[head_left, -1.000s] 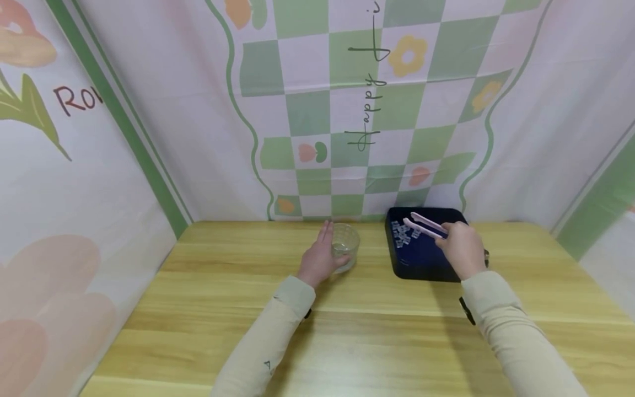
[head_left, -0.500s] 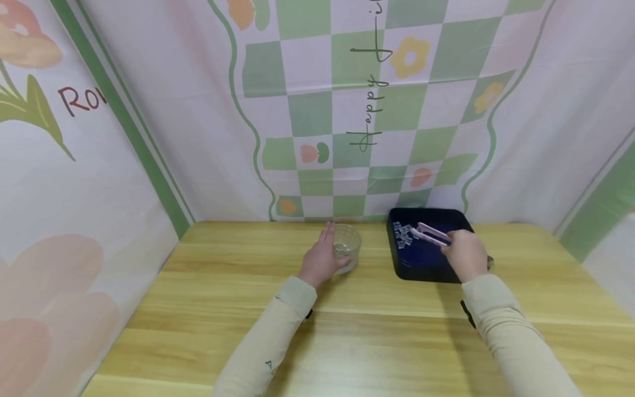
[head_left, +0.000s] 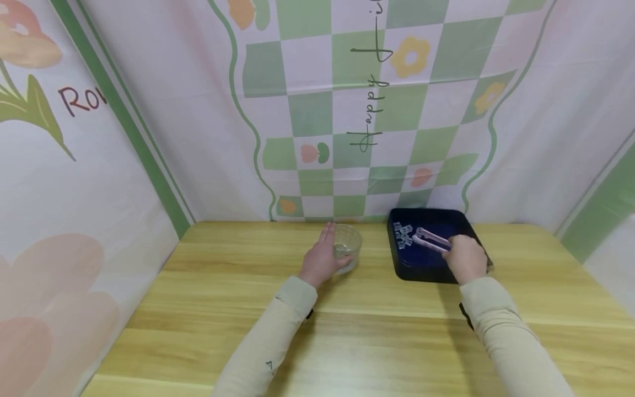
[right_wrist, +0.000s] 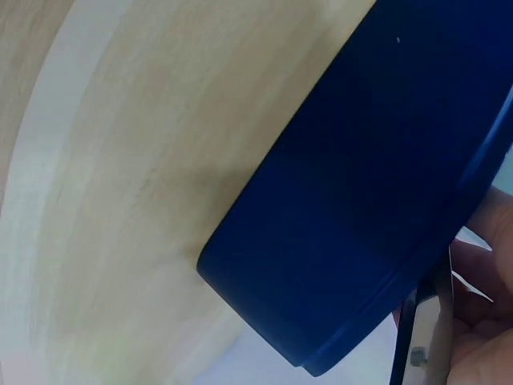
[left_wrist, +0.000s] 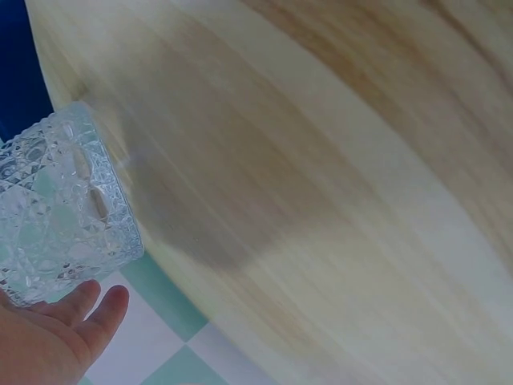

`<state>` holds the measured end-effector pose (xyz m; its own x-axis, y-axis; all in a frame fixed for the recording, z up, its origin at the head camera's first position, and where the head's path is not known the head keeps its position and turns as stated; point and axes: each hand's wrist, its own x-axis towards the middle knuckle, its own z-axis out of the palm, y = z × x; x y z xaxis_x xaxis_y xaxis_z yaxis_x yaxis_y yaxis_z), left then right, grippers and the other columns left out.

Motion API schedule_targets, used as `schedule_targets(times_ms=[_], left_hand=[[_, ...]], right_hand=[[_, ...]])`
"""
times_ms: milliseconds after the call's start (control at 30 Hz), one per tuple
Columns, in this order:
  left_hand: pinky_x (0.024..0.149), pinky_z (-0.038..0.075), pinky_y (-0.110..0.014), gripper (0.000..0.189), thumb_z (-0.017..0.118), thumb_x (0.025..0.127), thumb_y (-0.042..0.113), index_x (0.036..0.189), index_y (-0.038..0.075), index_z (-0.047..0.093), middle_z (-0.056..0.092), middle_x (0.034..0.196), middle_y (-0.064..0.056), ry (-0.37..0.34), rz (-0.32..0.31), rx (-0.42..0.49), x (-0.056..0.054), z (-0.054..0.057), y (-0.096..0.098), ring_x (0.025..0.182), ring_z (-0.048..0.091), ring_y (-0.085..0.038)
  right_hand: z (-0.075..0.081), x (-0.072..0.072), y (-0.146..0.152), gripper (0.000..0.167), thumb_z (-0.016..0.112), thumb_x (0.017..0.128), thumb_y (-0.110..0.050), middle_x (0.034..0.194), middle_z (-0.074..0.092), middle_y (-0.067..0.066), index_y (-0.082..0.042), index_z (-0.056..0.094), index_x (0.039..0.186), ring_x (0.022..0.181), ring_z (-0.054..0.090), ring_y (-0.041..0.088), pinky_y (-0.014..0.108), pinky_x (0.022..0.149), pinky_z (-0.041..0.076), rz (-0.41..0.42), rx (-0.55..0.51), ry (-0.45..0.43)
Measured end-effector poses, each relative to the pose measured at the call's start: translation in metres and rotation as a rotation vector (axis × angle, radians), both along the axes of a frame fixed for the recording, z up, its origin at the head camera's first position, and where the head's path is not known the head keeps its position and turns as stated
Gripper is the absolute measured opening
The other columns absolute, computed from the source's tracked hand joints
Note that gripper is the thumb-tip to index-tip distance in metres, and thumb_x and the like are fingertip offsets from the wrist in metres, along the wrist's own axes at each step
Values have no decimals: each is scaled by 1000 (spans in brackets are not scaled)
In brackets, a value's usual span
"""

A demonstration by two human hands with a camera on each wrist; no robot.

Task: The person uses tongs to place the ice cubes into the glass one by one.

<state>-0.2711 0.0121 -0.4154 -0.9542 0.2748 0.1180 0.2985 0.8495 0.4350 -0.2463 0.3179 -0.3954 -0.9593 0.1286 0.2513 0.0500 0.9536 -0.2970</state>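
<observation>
My left hand (head_left: 321,259) holds a clear patterned glass cup (head_left: 351,242) from its left side, thumb on the near side and fingers on the far side. In the left wrist view, fingertips lie against the wall of the glass cup (left_wrist: 64,200). A pair of pink tongs (head_left: 434,242) is gripped in my right hand (head_left: 467,256), its two tips apart over the dark blue tray (head_left: 421,273). Small pale pieces (head_left: 404,234) lie heaped in the tray's left part, right beside the tong tips. The right wrist view shows the tongs' metallic rear end (right_wrist: 425,337).
A wooden table (head_left: 347,342) carries everything, with the tray and the glass cup near its back edge. Behind it hangs a green-and-white checked cloth (head_left: 347,110). Another printed cloth (head_left: 74,220) rises along the left side.
My right hand has brought the tongs slightly right and down, so their tips now sit lower, beside the pale pieces. My left hand stays at the glass cup.
</observation>
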Motion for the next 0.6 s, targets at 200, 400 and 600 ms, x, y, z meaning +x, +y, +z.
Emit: schedule_targets(times_ms=[200,400,600], left_hand=[[54,50,-22,96,68,84,49,153,6,16,20,161,-8,-6,1,7,0,-1,-1,68,60,-15],[48,45,-19,96,68,84,48,153,7,15,19,161,-8,-22,-1,15,0,0,0,62,56,-13],[47,44,-18,96,68,85,48,153,7,15,18,161,-8,-25,2,6,0,1,1,63,57,-13]], right_hand=[[-4,-2,1,22,72,76,-5,84,64,31,10,67,91,71,60,47,56,61,48,-7,-9,5],[-5,-6,1,18,70,78,-6,83,64,31,9,66,89,70,60,46,56,59,48,-13,-12,-8],[-6,-8,0,14,69,79,-5,81,63,31,8,65,84,68,59,47,56,56,47,-9,-28,-18]])
